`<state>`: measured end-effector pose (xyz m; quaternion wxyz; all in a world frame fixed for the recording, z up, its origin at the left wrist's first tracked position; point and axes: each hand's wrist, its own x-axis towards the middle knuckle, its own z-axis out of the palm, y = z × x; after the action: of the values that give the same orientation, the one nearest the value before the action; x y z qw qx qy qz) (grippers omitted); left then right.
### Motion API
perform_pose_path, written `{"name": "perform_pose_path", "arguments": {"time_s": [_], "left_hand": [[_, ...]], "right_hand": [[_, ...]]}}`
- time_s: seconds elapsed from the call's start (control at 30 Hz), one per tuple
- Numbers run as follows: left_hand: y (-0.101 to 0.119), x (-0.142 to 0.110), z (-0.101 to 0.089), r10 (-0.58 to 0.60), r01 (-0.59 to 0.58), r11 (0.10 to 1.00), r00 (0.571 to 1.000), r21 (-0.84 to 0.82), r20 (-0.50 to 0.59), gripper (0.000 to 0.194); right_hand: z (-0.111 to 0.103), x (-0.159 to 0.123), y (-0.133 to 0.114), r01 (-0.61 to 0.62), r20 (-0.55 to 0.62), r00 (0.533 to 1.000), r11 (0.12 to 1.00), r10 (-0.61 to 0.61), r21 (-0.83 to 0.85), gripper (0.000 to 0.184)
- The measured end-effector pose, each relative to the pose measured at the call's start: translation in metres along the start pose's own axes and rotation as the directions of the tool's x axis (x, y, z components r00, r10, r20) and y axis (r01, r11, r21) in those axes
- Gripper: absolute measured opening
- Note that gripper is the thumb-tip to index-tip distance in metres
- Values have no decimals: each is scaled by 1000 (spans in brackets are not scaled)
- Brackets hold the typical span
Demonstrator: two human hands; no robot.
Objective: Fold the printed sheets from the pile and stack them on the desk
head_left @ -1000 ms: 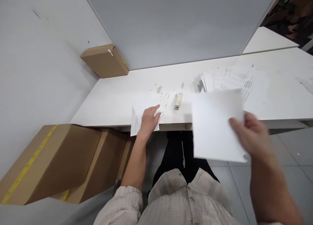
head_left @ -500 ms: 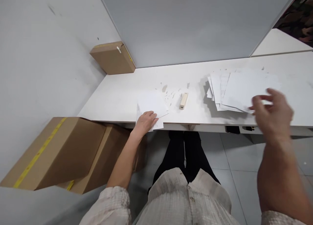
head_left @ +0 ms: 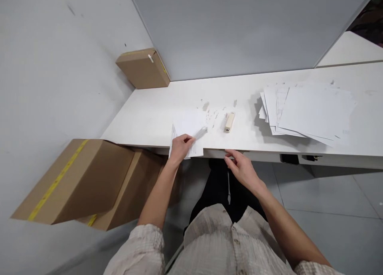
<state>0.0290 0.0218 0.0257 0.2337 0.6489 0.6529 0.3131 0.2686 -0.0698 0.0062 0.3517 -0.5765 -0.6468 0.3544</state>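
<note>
My left hand (head_left: 180, 148) is closed, thumb against fingers, on the edge of a sheet of paper (head_left: 188, 123) at the table's front edge. The sheet's near corner is curled up beside the thumb, showing a printed sheet (head_left: 196, 149) below it. My right hand (head_left: 243, 170) hangs just off the front edge with its fingers slightly apart and nothing in them. Between the hands and farther back lies a cream stapler (head_left: 229, 122). To the right is a loose, fanned pile of papers (head_left: 314, 113).
The white table (head_left: 143, 119) runs along a grey panel (head_left: 239, 31). A cardboard box (head_left: 143, 69) stands in the back left corner. Larger cardboard boxes (head_left: 89, 187) are stacked at the left below the table edge. Small dark items (head_left: 290, 159) sit under the front edge.
My right hand has left the paper pile and swung left to the front edge near the middle. My left hand now lifts the sheet's corner, which lay flat before. The view shifted slightly.
</note>
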Motion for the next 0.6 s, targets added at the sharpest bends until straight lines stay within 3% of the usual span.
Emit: {"name": "perform_pose_path", "arguments": {"time_s": [0.07,0.17,0.3,0.37,0.5,0.6], "left_hand": [[-1,-2,-3,-56,49,990,997,-131,-56,21],[-2,-11,-7,-71,18,966,978,-259,-196,25],[-2,-23,-10,-73,-49,943,935,-329,-347,26],[-5,-25,-7,-93,-29,930,946,-366,-309,25],[-14,-19,2,-165,101,858,983,-503,-84,24],[-15,-16,3,-174,111,844,982,-525,-74,25]], "right_hand": [[-2,1,-2,-69,29,997,995,67,68,39],[-4,6,-5,-173,88,984,962,157,213,41],[1,13,-9,-203,141,977,897,159,393,43],[6,16,-11,-220,171,972,876,161,429,44],[15,19,-11,-272,234,955,846,181,459,45],[18,21,-11,-295,262,949,796,177,529,46]]}}
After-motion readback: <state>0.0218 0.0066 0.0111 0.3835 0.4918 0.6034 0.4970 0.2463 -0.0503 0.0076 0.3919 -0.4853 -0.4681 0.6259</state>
